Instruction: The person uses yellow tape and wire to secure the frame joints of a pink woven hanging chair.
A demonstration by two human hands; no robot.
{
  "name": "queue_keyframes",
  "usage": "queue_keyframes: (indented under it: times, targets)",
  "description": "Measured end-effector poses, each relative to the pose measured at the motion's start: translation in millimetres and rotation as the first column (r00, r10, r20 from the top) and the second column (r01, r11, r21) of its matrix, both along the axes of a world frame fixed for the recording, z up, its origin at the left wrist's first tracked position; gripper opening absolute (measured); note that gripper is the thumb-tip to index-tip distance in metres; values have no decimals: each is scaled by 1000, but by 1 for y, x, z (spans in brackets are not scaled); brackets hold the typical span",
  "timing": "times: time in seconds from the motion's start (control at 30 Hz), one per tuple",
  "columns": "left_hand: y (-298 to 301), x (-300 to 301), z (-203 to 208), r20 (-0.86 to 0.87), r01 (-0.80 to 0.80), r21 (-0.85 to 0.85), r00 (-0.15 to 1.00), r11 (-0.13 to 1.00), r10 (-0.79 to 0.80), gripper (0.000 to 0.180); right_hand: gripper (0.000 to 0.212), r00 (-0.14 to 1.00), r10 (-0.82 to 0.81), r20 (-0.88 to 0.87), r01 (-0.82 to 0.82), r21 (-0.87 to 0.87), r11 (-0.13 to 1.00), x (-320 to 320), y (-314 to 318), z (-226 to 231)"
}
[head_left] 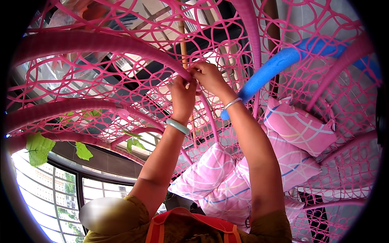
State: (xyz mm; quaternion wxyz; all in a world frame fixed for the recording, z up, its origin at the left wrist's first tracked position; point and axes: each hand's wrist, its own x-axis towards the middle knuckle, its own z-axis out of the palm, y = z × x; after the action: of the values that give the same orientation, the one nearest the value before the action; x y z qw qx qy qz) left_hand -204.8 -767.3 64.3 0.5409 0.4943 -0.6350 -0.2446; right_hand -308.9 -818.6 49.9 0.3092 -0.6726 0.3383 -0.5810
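Observation:
Both my hands are raised and meet at a thick pink wrapped tube that curves in from the left through pink netting. My left hand, with a pale green bangle at its wrist, has its fingers closed on the tube from below. From the right, my right hand, wearing a silver bangle, presses its fingertips together against the same spot. Whatever lies between those right fingertips is too small to make out. Below the hands a thinner pink tube runs on downward.
A blue foam tube slants close by my right wrist. Pink patterned cushions rest in the netting below. More pink tubes arch at the left, with green artificial leaves. Large windows stand at lower left.

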Motion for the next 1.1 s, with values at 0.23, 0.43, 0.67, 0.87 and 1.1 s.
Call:
queue_keyframes:
  times: [0.23,0.43,0.67,0.87,1.1]
  targets:
    - [-9,-1,-16,-187,-14,-77,982,997,0,15,17,994,-84,74,82,30,996,9,4,-5]
    - [-8,3,-12,-302,75,-14,950,997,-76,14,17,973,193,123,-211,151,966,-1,-5,1]
    - [-16,16,-5,-262,221,53,944,974,-200,19,17,981,156,119,-161,26,987,-6,-7,-10]
    - [-16,18,-10,-265,231,7,939,973,-221,11,15,997,-71,-20,71,-5,997,-1,16,-12]
    - [-16,12,-9,84,-24,-92,996,995,32,16,13,963,-207,-173,193,-93,977,-3,17,-8]
